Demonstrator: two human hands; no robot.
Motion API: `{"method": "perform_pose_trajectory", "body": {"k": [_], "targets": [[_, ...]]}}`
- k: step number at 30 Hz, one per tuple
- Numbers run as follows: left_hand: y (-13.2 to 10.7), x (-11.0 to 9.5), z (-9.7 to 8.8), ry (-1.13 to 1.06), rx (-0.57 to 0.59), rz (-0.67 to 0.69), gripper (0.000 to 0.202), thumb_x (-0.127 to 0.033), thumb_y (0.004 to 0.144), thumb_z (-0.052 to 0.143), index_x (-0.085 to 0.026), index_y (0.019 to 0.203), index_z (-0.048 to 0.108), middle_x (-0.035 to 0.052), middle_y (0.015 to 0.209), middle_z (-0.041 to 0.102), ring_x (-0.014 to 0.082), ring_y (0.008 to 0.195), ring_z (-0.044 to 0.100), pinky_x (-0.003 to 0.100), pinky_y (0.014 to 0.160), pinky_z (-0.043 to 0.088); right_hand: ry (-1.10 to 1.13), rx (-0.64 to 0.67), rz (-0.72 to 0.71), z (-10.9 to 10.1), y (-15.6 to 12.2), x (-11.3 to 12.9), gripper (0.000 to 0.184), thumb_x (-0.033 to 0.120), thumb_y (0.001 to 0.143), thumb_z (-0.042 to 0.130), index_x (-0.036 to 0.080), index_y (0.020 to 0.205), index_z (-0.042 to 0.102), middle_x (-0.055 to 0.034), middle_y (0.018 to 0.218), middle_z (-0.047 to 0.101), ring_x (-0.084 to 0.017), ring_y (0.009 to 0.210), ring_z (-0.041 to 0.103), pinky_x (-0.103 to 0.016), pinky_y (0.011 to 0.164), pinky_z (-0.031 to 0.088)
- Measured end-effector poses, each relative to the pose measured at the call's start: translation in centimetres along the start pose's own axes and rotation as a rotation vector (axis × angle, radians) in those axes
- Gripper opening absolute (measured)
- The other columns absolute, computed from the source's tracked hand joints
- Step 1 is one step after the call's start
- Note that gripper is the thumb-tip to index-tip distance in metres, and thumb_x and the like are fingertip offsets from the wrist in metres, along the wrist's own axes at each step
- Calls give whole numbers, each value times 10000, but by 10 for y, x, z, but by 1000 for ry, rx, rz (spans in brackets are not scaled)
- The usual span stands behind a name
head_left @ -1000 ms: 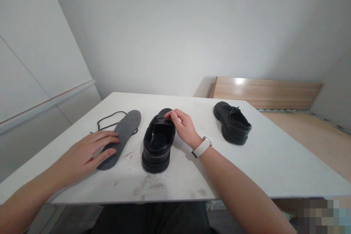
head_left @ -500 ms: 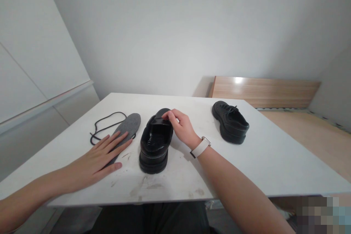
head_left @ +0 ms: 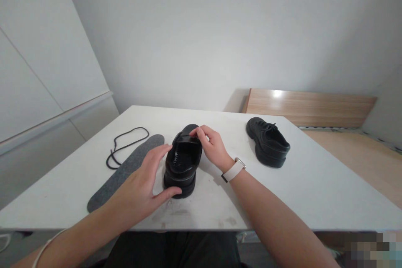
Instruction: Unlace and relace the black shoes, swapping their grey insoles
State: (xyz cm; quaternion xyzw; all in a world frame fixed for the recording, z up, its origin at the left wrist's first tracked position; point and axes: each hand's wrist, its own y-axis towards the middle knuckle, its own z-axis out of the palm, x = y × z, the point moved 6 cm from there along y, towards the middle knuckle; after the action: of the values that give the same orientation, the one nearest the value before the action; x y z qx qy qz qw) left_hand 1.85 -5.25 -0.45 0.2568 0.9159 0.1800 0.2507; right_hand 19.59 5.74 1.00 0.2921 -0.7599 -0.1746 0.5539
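A black unlaced shoe (head_left: 184, 161) stands in the middle of the white table (head_left: 314, 184), heel toward me. My right hand (head_left: 212, 146), with a pale watch band on the wrist, pinches the shoe's tongue near the toe end. My left hand (head_left: 144, 186) is spread open around the shoe's heel and left side, thumb at the sole; whether it touches the shoe I cannot tell. A grey felt insole (head_left: 124, 171) lies flat to the left of the shoe. A loose black shoelace (head_left: 125, 144) lies coiled beyond the insole.
A second black shoe (head_left: 268, 142), laced, sits on the table at the right. A wooden board (head_left: 310, 106) stands behind the table against the wall. White cabinet panels run along the left.
My left hand has lifted off the grey insole and moved right to the heel of the middle shoe. The insole now lies uncovered. My right hand stays on the tongue.
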Motion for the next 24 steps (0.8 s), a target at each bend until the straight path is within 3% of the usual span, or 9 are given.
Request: {"method": "perform_pose_trajectory", "body": {"k": [3,5,9,12,16,19,24], "targets": [[3,-7,6,-18,20,-30,662,-568,828,676,-318,1400,456,131,1564,337,354,1263,582,487,943,600,-18,5,-24,1,-1,2,408,459,1023,420,200,859,690,-39,870,691,-174,856,632,-319,808,468],[5,-8,8,-12,31,-75,493,-579,805,689,-282,1189,603,123,1568,339,336,1137,661,477,864,629,-34,3,-38,1,-1,3,419,465,1026,411,206,850,689,-38,862,688,-177,854,629,-324,804,467],[14,-5,5,-109,39,-163,313,-525,840,654,-217,865,609,106,1543,421,292,1067,687,391,734,651,-61,-2,-65,-1,-2,6,414,456,1035,398,213,861,684,-37,864,685,-179,860,624,-332,817,466],[17,2,-6,-290,11,-237,318,-518,839,658,-207,874,600,101,1518,479,279,1056,691,331,672,647,-60,-43,-124,-4,-3,11,350,402,1042,397,220,936,676,-47,931,683,-186,929,620,-347,875,470],[20,19,-33,-411,-101,-311,382,-540,811,701,-208,984,627,90,1475,541,294,1116,664,352,755,645,-82,-226,-228,-14,-7,19,238,340,1024,442,225,1165,594,-98,1167,621,-214,1118,574,-393,979,462],[29,35,-58,-315,-196,-301,407,-564,788,717,-186,903,621,85,1509,507,300,1112,654,341,728,635,-97,-344,-210,-21,-8,17,254,333,1010,461,231,1233,526,-117,1214,581,-216,1084,574,-402,935,486],[53,81,-90,34,-262,-230,391,-541,854,653,-162,881,559,92,1539,466,269,1088,659,303,707,580,-114,-353,-181,-22,-6,9,200,310,999,466,227,1167,533,-106,1163,587,-199,1000,581,-375,865,503]]}}
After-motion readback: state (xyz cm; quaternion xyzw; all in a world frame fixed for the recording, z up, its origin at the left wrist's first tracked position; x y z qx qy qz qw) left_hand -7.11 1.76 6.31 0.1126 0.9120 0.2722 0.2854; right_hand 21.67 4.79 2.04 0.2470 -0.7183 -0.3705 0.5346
